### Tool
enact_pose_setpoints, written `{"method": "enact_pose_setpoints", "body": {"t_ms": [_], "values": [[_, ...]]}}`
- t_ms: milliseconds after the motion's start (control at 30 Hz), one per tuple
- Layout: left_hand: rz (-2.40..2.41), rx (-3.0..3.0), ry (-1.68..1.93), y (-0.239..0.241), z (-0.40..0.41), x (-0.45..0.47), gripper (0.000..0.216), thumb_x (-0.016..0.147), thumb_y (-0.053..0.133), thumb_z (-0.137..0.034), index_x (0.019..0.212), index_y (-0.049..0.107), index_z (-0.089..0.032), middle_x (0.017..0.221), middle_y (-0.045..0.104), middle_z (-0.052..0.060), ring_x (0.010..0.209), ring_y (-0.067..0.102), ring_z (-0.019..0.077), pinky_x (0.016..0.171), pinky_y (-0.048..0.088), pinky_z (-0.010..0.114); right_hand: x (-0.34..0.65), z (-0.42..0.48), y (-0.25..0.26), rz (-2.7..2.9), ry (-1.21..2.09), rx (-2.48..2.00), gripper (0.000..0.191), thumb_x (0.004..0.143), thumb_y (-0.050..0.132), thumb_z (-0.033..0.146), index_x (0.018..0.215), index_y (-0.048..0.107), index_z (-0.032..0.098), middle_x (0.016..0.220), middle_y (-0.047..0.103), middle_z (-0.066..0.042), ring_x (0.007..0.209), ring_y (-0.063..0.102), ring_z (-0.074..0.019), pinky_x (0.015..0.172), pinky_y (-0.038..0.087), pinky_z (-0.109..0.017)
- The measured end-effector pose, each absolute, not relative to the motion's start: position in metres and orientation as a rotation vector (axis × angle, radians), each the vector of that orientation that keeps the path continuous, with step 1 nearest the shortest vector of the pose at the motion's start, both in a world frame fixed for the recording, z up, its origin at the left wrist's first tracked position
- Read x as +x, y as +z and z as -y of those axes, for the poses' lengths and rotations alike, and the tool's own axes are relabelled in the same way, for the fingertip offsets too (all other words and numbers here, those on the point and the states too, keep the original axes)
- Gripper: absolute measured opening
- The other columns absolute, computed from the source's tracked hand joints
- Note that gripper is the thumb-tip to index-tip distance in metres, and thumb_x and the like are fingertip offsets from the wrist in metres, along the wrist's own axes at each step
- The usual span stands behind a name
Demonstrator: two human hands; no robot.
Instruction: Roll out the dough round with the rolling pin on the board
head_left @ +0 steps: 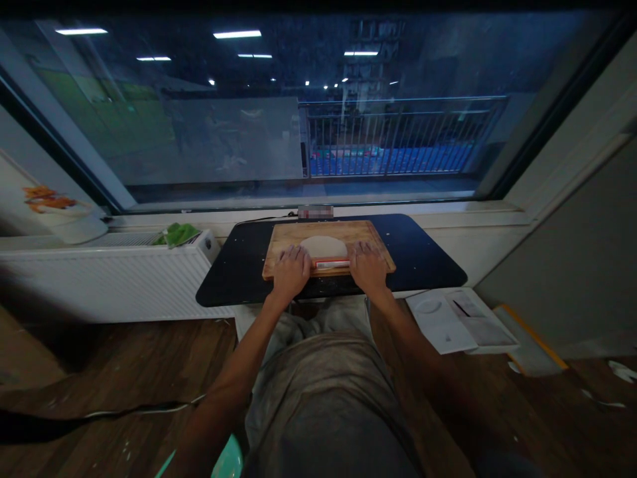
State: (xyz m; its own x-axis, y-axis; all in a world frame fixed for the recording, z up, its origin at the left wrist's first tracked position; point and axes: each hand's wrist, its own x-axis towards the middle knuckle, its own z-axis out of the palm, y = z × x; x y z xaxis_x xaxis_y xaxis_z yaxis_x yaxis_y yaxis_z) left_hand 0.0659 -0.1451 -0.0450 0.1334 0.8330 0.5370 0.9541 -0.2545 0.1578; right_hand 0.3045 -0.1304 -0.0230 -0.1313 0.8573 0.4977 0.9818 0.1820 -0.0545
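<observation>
A pale, flat slab of dough or clay [324, 246] with a rounded far edge lies on a wooden board [279, 234]. Across its near edge runs a slim red-and-white bar [332, 263], held level between my two hands. My left hand [292, 264] is closed over the bar's left end, fingers bent and pointing away from me. Over the right end, my right hand [367, 263] is closed in the same way. Pale smears show on the knuckles. Both palms and the bar's ends are hidden.
The board rests on a black table [423, 262] against the windowsill, with a small device [315, 212] behind it. At left, a green cloth [179, 234] and a white pot [79, 222] sit on the radiator [124, 279]. An open white box [460, 318] lies low at right.
</observation>
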Motion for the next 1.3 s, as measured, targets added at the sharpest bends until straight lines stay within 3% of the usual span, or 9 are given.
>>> {"method": "enact_pose_setpoints", "body": {"t_ms": [200, 433, 567, 867, 1033, 1133, 1300], "values": [[1.740, -2.206, -0.859, -0.045, 0.153, 0.066, 0.045, 0.115, 0.038, -0.030, 0.138, 0.074, -0.016, 0.150, 0.074, 0.017, 0.148, 0.063, 0.0336, 0.128, 0.044, 0.054, 0.307, 0.143, -0.036, 1.982, -0.390, -1.677, 0.052, 0.115, 0.034, 0.026, 0.150, 0.068, 0.007, 0.148, 0.074, -0.023, 0.139, 0.064, -0.0338, 0.121, 0.040, -0.046], [1.796, -2.165, -0.777, -0.037, 0.137, 0.070, 0.044, 0.116, 0.037, -0.031, 0.126, 0.077, -0.018, 0.136, 0.080, 0.017, 0.133, 0.070, 0.0345, 0.122, 0.046, 0.056, 0.302, 0.110, -0.018, 2.050, -0.387, -1.761, 0.045, 0.116, 0.038, 0.025, 0.124, 0.080, 0.013, 0.131, 0.081, -0.021, 0.130, 0.069, -0.0342, 0.121, 0.039, -0.051], [1.822, -2.120, -0.749, -0.039, 0.138, 0.074, 0.045, 0.116, 0.036, -0.033, 0.127, 0.076, -0.016, 0.130, 0.081, 0.020, 0.126, 0.074, 0.0353, 0.117, 0.050, 0.057, 0.301, 0.087, -0.006, 2.191, -0.376, -1.709, 0.040, 0.115, 0.041, 0.020, 0.125, 0.080, 0.014, 0.132, 0.081, -0.019, 0.131, 0.070, -0.0318, 0.124, 0.037, -0.049], [1.831, -2.137, -0.797, -0.038, 0.145, 0.078, 0.045, 0.116, 0.036, -0.034, 0.132, 0.074, -0.017, 0.142, 0.077, 0.021, 0.143, 0.065, 0.0397, 0.123, 0.044, 0.062, 0.304, 0.109, -0.011, 2.114, -0.363, -1.752, 0.043, 0.117, 0.038, 0.026, 0.137, 0.073, 0.011, 0.143, 0.077, -0.022, 0.138, 0.066, -0.0336, 0.129, 0.030, -0.053], [1.864, -2.146, -0.769, -0.037, 0.136, 0.077, 0.045, 0.115, 0.036, -0.032, 0.123, 0.076, -0.015, 0.135, 0.079, 0.021, 0.132, 0.070, 0.0371, 0.122, 0.045, 0.058, 0.305, 0.137, -0.021, 2.030, -0.375, -1.753, 0.044, 0.116, 0.038, 0.025, 0.138, 0.074, 0.012, 0.140, 0.078, -0.021, 0.137, 0.066, -0.0333, 0.130, 0.030, -0.051], [1.873, -2.141, -0.760, -0.036, 0.131, 0.077, 0.042, 0.115, 0.037, -0.030, 0.123, 0.076, -0.016, 0.139, 0.078, 0.020, 0.135, 0.069, 0.0357, 0.123, 0.044, 0.056, 0.304, 0.144, -0.023, 2.004, -0.392, -1.763, 0.046, 0.116, 0.037, 0.025, 0.141, 0.073, 0.010, 0.140, 0.077, -0.022, 0.137, 0.065, -0.0340, 0.129, 0.032, -0.050], [1.885, -2.150, -0.749, -0.037, 0.130, 0.077, 0.043, 0.116, 0.037, -0.032, 0.122, 0.076, -0.016, 0.132, 0.080, 0.021, 0.129, 0.072, 0.0352, 0.119, 0.047, 0.056, 0.303, 0.125, -0.019, 2.035, -0.368, -1.807, 0.044, 0.115, 0.038, 0.026, 0.127, 0.078, 0.012, 0.131, 0.080, -0.023, 0.129, 0.069, -0.0349, 0.126, 0.034, -0.053]]}}
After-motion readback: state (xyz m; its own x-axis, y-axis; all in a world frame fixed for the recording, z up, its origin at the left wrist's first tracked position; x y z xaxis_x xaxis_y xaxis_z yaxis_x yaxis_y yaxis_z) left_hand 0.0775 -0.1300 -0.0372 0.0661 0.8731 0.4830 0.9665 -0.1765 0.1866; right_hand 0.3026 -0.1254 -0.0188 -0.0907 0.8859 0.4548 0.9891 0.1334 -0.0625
